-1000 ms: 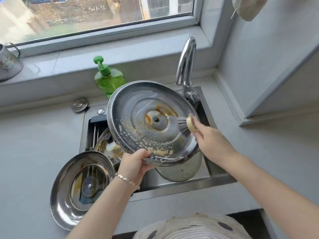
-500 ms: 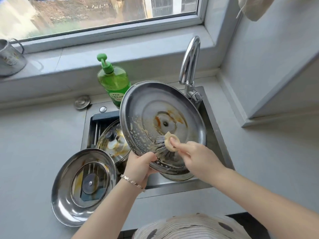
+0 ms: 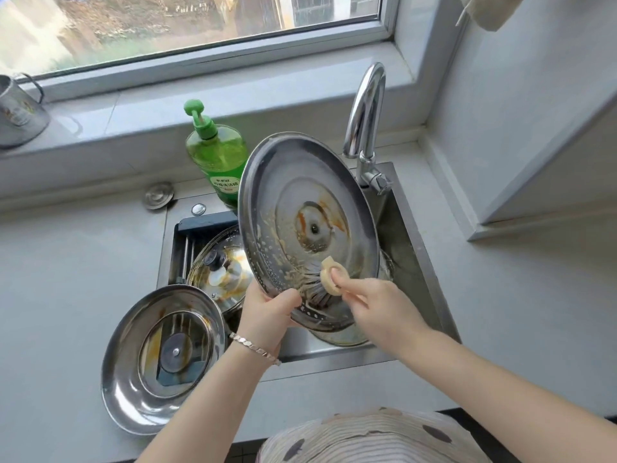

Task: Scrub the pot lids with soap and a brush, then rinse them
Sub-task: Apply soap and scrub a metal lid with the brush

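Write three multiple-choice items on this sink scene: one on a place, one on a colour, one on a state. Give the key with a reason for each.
1. Where does the soap bottle stand?
A. On the counter behind the sink
B. In the sink
C. On the windowsill

2. What colour is the brush handle?
A. Red
B. Blue
C. Cream

3. How does the held lid look inside?
A. Spotless
B. Stained orange and sudsy
C. Covered by a cloth

Key: A, it stands behind the sink, left of the tap; C, the knob gripped by the right hand is cream; B, orange streaks ring its centre and suds dot its lower part.
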Demonstrator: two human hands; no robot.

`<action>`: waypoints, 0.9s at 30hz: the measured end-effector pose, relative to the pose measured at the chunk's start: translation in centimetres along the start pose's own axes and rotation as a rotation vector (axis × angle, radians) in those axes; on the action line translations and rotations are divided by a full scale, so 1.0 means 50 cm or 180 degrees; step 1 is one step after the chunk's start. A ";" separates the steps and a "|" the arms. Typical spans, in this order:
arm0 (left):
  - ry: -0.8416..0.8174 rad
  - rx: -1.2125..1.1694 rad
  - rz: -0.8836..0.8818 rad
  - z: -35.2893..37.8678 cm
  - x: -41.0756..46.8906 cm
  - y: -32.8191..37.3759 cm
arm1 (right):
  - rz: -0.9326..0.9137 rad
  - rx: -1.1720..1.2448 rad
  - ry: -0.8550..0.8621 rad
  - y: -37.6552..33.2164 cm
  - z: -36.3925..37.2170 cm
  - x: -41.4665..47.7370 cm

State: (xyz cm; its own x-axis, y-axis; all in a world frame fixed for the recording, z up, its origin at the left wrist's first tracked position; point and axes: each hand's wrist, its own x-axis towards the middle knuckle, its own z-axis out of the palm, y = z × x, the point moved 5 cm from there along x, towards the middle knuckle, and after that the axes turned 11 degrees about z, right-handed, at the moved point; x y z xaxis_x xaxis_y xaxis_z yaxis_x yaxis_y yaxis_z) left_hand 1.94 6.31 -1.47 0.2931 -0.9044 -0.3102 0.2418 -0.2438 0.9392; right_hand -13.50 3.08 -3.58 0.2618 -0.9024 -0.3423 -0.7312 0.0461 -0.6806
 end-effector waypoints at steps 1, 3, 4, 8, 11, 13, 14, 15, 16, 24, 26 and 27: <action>0.0075 -0.0032 0.0003 -0.005 0.002 0.004 | -0.0091 -0.0008 -0.0080 -0.003 0.004 -0.011; 0.0193 -0.0151 -0.0026 -0.013 0.003 0.007 | 0.0394 -0.0117 0.0135 0.047 -0.028 0.022; 0.0199 -0.0155 -0.0036 -0.012 0.001 0.008 | 0.0696 -0.0126 0.0275 0.072 -0.044 0.037; 0.0247 -0.0163 -0.0163 -0.003 -0.001 -0.005 | 0.0048 0.0052 0.0048 0.007 -0.003 0.001; 0.0484 -0.0383 -0.0292 -0.019 -0.002 -0.008 | 0.0212 -0.0174 0.0039 0.030 -0.025 0.012; 0.0523 -0.0255 -0.0252 -0.023 -0.004 -0.007 | 0.0728 -0.0286 0.0153 0.071 -0.046 0.033; 0.0498 -0.0174 -0.0212 -0.022 -0.005 -0.006 | 0.0641 -0.0335 0.0110 0.068 -0.040 0.028; 0.0483 -0.0093 -0.0183 -0.019 -0.004 -0.005 | 0.0350 -0.0319 -0.0010 0.047 -0.023 0.014; 0.0519 -0.0030 -0.0173 -0.019 -0.003 -0.004 | 0.0047 -0.0252 -0.0158 0.017 -0.003 -0.007; 0.1143 -0.0142 -0.0395 -0.029 0.005 -0.025 | 0.0380 -0.0499 -0.0106 0.053 -0.018 -0.014; 0.1318 -0.0253 -0.0466 -0.017 0.005 -0.040 | 0.0016 -0.0438 -0.0093 -0.008 0.015 -0.040; 0.1397 -0.0312 -0.0495 -0.011 0.006 -0.045 | -0.0107 -0.0437 -0.0022 -0.032 0.024 -0.048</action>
State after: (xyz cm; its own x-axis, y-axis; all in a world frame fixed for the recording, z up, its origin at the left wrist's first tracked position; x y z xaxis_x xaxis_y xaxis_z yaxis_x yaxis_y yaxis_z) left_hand 1.98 6.79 -3.75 0.6045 -0.6211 -0.4988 0.3937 -0.3114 0.8649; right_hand -12.18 5.69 -2.45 0.2917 -0.8994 -0.3256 -0.8010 -0.0437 -0.5970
